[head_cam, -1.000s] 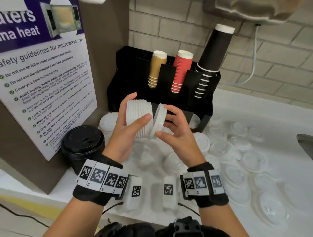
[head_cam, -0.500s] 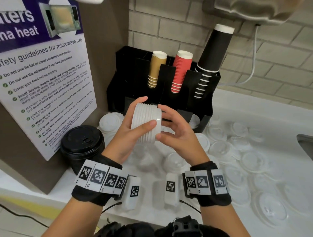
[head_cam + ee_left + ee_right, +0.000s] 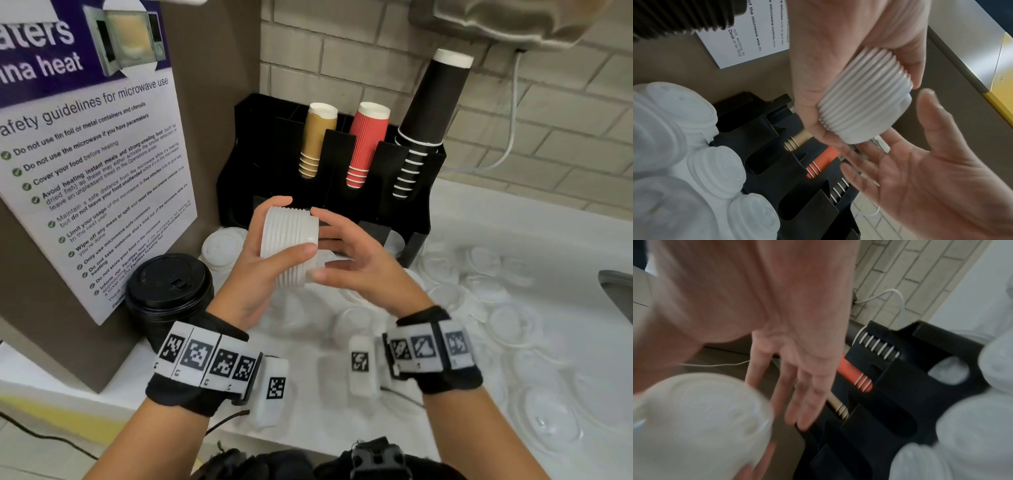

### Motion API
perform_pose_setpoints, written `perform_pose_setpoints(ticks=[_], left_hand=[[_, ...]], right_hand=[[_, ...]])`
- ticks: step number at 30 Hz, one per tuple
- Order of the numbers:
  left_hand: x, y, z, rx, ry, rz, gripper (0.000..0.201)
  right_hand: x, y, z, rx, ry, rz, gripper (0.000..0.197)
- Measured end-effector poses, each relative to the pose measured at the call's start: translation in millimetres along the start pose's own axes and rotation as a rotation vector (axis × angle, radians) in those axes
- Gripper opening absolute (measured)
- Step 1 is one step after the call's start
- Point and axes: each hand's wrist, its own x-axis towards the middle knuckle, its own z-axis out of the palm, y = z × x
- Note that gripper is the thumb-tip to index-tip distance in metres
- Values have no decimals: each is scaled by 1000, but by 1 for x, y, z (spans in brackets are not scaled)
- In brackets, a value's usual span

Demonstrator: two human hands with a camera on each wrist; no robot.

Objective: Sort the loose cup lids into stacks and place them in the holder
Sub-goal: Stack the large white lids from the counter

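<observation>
A stack of white cup lids (image 3: 284, 236) lies sideways in my left hand (image 3: 291, 226), thumb across its front and fingers curled over the top. My right hand (image 3: 325, 244) is open at the stack's right end, fingers straight; in the left wrist view its palm (image 3: 920, 178) stands slightly off the stack (image 3: 863, 104). Behind is the black holder (image 3: 260, 144), with gold, red and black cups in its upper slots. Loose white lids (image 3: 222, 246) lie at its foot. Clear lids (image 3: 513, 322) are scattered on the white counter to the right.
A pile of black lids (image 3: 169, 287) stands at the left by a brown panel with a microwave notice (image 3: 96, 171). A brick wall and a white cable (image 3: 510, 144) run behind. A sink edge (image 3: 616, 291) shows at the far right.
A second ago my right hand was pressing a tilted lid onto the stack's end. That lid now sits flush, and the right hand's fingers have straightened and eased off.
</observation>
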Motion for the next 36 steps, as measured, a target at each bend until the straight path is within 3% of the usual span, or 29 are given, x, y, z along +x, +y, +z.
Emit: perform_pose_setpoints(ticks=[2, 4, 6, 9, 11, 16, 21, 25, 28, 32, 36], left_hand=[[1, -1, -2, 7, 40, 13, 66], [3, 0, -5, 3, 68, 18, 61], [3, 0, -8, 0, 74, 17, 60], [2, -2, -11, -7, 72, 14, 59], [2, -3, -11, -2, 70, 10, 58], [1, -4, -12, -10, 56, 2, 59], [0, -6, -14, -29, 78, -10, 60], [1, -10, -15, -50, 96, -17, 59], [3, -13, -12, -58, 93, -25, 56], [8, -16, -8, -66, 84, -23, 55], [12, -13, -15, -91, 131, 7, 55]], right_hand=[[9, -1, -22, -44, -51, 81, 65], [20, 3, -44, -108, 63, 193, 51], [33, 13, -59, -338, 108, 357, 46], [45, 35, -62, -832, -181, 592, 65], [47, 48, -56, -1028, -344, 687, 79], [49, 68, -46, -1136, -376, 688, 84], [50, 62, -73, -986, -221, 603, 58], [32, 41, -82, -307, 52, 429, 44], [11, 30, -61, 31, 67, 250, 44], [-5, 28, -37, 116, 57, 173, 50], [1, 31, -32, -117, 86, 246, 47]])
